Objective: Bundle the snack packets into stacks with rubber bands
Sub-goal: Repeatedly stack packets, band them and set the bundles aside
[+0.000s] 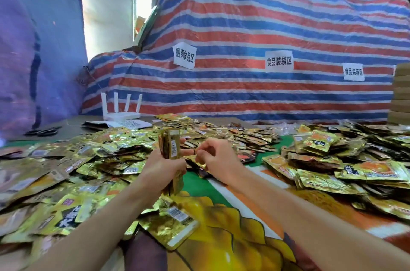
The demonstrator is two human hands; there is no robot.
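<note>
l hand (162, 167) grip wraps 1 packet stack (171, 148) upright, r hand (216, 156) curled beside, grip contents unclear

Gold snack packets (319, 142), red-white-and-blue striped tarp (244, 26), white router (121, 115), green, orange and yellow printed table cover (199, 184).

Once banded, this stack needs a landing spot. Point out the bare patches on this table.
Bare printed cloth runs toward you between the left packet heap and the right packet heap. A smaller grey tabletop strip lies between the scissors and the router. Both heaps and the far middle are crowded.
</note>
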